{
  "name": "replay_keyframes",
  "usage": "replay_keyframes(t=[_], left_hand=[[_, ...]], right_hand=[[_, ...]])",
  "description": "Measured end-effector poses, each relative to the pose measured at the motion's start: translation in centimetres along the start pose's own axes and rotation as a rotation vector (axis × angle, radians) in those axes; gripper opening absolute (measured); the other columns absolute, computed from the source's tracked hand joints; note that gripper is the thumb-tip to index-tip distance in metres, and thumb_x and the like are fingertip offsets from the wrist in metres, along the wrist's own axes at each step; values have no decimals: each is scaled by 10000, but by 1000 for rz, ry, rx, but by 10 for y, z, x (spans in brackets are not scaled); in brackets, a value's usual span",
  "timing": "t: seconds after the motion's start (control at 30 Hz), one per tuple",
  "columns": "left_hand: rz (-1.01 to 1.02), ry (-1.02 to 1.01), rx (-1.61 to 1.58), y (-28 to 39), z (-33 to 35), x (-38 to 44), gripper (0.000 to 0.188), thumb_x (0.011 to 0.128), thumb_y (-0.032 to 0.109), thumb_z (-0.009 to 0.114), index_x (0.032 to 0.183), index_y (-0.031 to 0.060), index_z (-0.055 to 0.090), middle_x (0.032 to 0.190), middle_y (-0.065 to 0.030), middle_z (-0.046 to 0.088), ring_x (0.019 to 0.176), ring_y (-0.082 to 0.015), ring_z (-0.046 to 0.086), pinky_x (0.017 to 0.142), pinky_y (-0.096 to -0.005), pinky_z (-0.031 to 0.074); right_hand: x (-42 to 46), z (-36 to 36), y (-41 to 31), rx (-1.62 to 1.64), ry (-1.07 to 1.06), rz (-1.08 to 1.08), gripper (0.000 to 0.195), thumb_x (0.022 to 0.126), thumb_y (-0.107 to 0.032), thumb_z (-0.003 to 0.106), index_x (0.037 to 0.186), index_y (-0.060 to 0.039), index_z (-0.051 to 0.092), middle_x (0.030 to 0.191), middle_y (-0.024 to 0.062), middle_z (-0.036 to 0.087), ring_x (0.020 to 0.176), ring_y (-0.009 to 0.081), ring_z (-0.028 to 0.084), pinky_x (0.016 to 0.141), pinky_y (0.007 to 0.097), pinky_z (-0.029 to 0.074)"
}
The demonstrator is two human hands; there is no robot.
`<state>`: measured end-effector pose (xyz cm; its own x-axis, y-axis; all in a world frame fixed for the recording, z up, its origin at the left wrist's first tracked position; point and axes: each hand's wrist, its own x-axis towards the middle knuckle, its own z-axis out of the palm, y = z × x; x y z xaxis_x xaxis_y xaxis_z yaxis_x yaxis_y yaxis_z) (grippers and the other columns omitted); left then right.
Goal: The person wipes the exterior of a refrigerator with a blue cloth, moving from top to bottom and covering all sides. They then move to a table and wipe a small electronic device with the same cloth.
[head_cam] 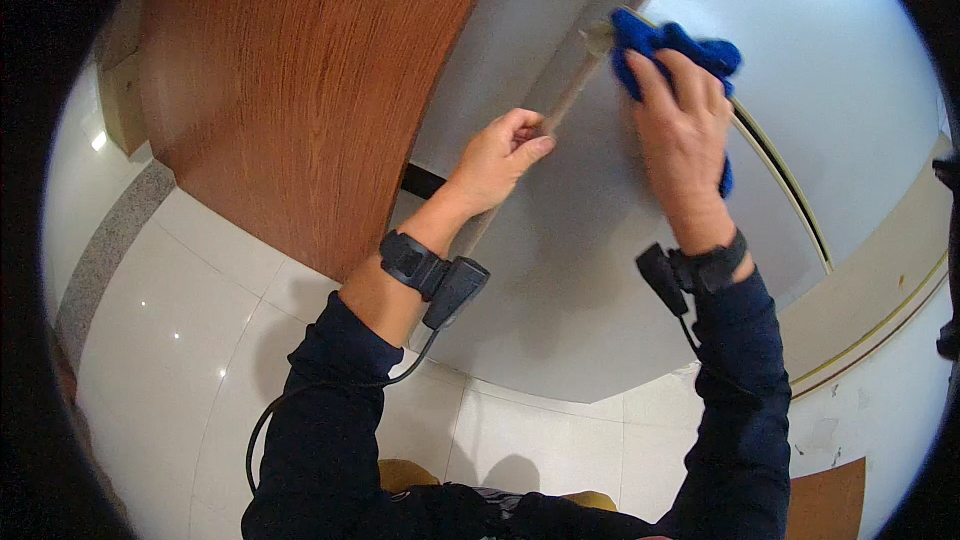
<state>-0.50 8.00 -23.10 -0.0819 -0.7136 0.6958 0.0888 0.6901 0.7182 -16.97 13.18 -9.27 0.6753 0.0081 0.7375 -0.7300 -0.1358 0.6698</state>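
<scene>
My right hand (679,120) presses a blue cloth (701,52) against a pale grey cabinet door or panel (570,300), near its upper part. A small pale piece (598,37), perhaps a latch or handle, juts from the panel's edge just left of the cloth. Lower down, my left hand (506,157) has its thumb and fingers pinched around the narrow edge (574,94) of the same panel. Black straps with small devices circle both wrists.
A brown wood-grain panel (300,75) stands at the left. A dark slot with light trim (784,184) runs along the grey surface at the right. Pale floor tiles (172,300) lie below, with a grey speckled stone strip (112,232) at the far left.
</scene>
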Motion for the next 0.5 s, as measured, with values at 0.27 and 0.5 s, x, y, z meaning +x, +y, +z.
replay_keyframes(t=[0.27,0.5], left_hand=[[59,62,63,-1,4,-4,305,908,240,578,1110,16,538,981,-62,610,861,-132,587,787,-267,467],[81,66,136,4,6,-2,319,901,259,581,1085,2,537,1001,-122,586,895,-206,593,794,-320,479]], right_hand=[[9,-5,10,-57,-83,-93,371,723,-113,640,1085,-193,626,1075,6,521,1007,211,491,819,361,383],[19,-8,16,-45,-145,-171,370,758,-117,614,1116,-210,629,1093,8,522,1027,215,493,845,368,383]])
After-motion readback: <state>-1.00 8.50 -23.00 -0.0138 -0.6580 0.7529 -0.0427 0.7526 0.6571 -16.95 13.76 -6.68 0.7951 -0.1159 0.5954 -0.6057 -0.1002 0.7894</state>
